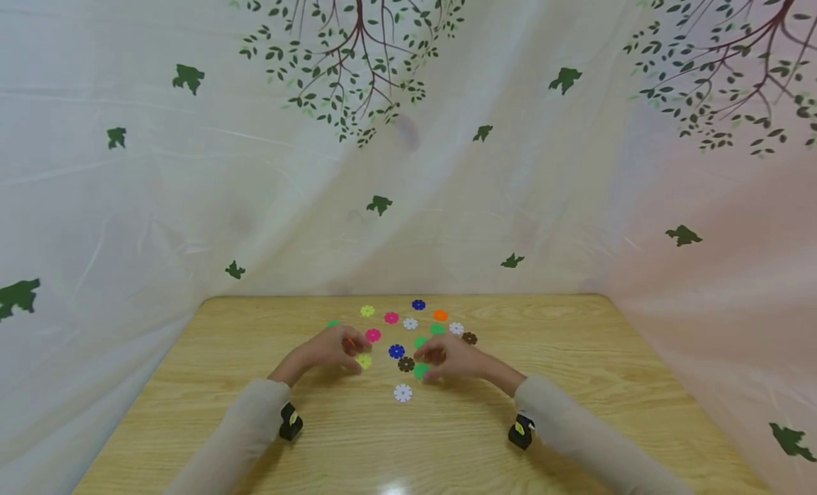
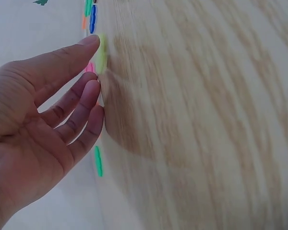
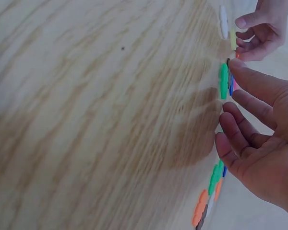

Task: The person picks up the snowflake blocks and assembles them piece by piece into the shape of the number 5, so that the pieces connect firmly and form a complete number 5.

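Note:
Flat notched plastic discs in several colours lie scattered on the wooden table. My left hand (image 1: 333, 347) hovers low at their left side, thumb and fingers spread apart and loosely bent, holding nothing. Its thumb tip overlaps a yellow-green disc (image 2: 102, 53) in the left wrist view. A pink disc (image 1: 373, 335) lies just beyond its fingertips. On the other side my right hand (image 1: 456, 357) is also low with loosely bent, parted fingers and an unfilled grasp. Its thumb is close by a green disc (image 3: 224, 81), with a brown disc (image 1: 406, 364) to the left of its fingertips.
A white disc (image 1: 403, 393) lies nearest me. Farther back are a dark blue disc (image 1: 418, 305), an orange disc (image 1: 440, 315) and a yellow disc (image 1: 367, 310). Behind the wooden table (image 1: 562, 438) hangs a pale curtain (image 1: 434, 247) printed with leaves and branches.

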A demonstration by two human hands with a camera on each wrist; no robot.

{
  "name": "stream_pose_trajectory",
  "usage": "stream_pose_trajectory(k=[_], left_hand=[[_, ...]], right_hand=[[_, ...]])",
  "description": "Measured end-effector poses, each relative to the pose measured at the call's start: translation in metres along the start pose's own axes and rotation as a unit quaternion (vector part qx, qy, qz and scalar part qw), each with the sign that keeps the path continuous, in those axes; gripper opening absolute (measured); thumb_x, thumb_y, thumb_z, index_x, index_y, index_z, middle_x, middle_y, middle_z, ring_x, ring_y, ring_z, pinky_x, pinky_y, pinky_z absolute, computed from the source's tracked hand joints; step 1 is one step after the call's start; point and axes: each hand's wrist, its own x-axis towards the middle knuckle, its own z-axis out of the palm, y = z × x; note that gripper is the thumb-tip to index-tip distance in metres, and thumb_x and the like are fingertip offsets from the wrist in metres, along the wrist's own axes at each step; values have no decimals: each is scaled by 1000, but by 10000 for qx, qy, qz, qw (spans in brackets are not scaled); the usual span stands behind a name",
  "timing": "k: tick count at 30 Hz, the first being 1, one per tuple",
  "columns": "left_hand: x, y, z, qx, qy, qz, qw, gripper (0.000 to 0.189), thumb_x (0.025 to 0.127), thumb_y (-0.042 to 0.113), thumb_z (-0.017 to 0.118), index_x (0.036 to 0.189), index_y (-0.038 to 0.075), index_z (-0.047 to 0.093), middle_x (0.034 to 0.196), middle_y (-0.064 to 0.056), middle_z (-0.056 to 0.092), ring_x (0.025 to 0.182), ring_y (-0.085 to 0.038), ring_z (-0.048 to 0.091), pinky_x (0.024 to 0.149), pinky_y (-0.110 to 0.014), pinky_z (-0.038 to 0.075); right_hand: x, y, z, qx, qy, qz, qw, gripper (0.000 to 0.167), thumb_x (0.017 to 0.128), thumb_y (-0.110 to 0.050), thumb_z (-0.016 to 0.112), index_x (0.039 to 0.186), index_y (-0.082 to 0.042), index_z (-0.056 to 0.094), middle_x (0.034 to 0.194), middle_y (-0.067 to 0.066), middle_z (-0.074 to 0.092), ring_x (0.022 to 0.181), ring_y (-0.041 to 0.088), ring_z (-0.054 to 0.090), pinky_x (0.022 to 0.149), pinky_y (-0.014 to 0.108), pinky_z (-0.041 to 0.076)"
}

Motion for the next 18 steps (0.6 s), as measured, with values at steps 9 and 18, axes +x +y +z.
stream_pose_trajectory(k=[9, 18], left_hand=[[3, -7, -2, 35, -95, 186, 9998, 32, 81, 1, 83, 112, -3, 74, 106, -14, 69, 90, -16, 61, 77, -19, 52], [8, -12, -5, -5, -82, 214, 9997, 25, 81, 3, 84, 106, 1, 77, 100, -9, 71, 85, -11, 59, 74, -20, 52]], right_hand=[[4, 3, 4, -157, 148, -54, 9998, 33, 84, -13, 84, 113, -1, 75, 102, 9, 69, 93, 16, 63, 80, 19, 54], [5, 6, 3, -137, 256, -58, 9996, 24, 85, -10, 83, 107, -3, 76, 99, 8, 69, 90, 12, 63, 78, 19, 54]])
